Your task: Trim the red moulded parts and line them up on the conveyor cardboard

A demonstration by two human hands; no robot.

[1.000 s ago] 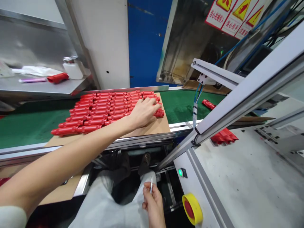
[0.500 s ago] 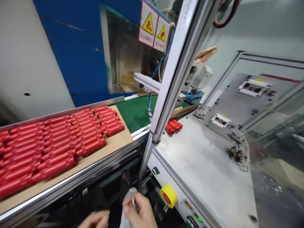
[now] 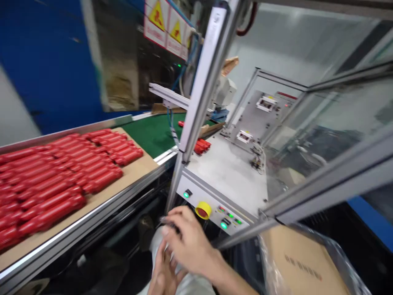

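My right hand (image 3: 187,237) is closed in a pinch over my lap, palm down. Between its thumb and fingers sits a small, slim, shiny tool (image 3: 165,220), mostly covered, so its kind is unclear. Just below, my left hand (image 3: 164,274) is turned partly palm up with its fingers loosely stretched out, and I see nothing in it. The two hands overlap in view; whether they touch I cannot tell. To the left, rows of red ribbed plastic tubes (image 3: 61,176) lie on a cardboard sheet (image 3: 139,172), apart from both hands.
The sheet rests on a green conveyor belt (image 3: 153,133) with a metal rail. A metal frame post (image 3: 199,82) rises ahead. Several red tubes (image 3: 202,145) lie on the white machine table (image 3: 230,172). Its panel has a yellow-ringed red button (image 3: 203,210). A cardboard box (image 3: 297,258) stands at right.
The view has swung right, bringing the cardboard box into sight. My hands have come together, with the left now under the right. The small tool stays in my right hand.
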